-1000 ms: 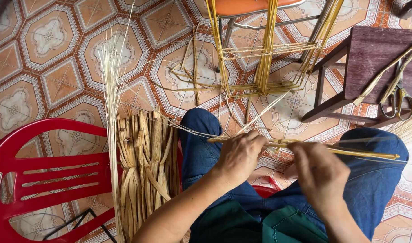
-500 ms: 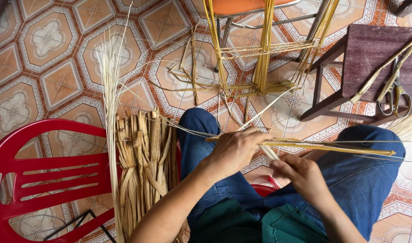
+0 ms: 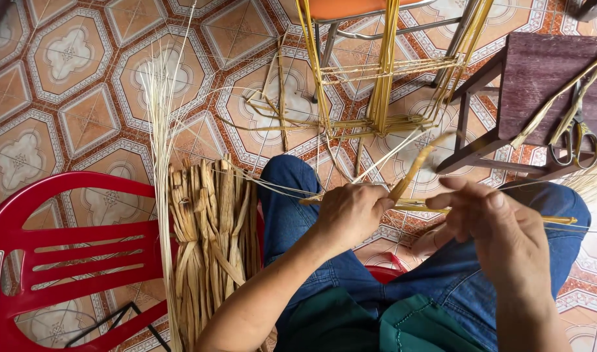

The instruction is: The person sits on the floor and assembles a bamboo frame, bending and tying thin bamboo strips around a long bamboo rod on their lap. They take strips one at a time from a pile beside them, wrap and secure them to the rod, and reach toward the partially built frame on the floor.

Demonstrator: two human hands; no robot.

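Observation:
My left hand is closed around a thin yellow straw strand over my knees in blue jeans. The strand bends up and to the right from that fist, its far end blurred. My right hand is just right of it, fingers pinching the same straw where a bundle runs out sideways to the right. Fine pale fibres stretch from my hands to the left, toward a bundle of dried flat leaves.
A red plastic chair stands at the left, the leaf bundle leaning against it. A metal stool frame wrapped in yellow strands stands ahead. At the right, a dark wooden stool carries scissors. The floor is patterned tile.
My right hand has come up and closer to the left hand. The straw strand, lying flat before, now bends upward to the right.

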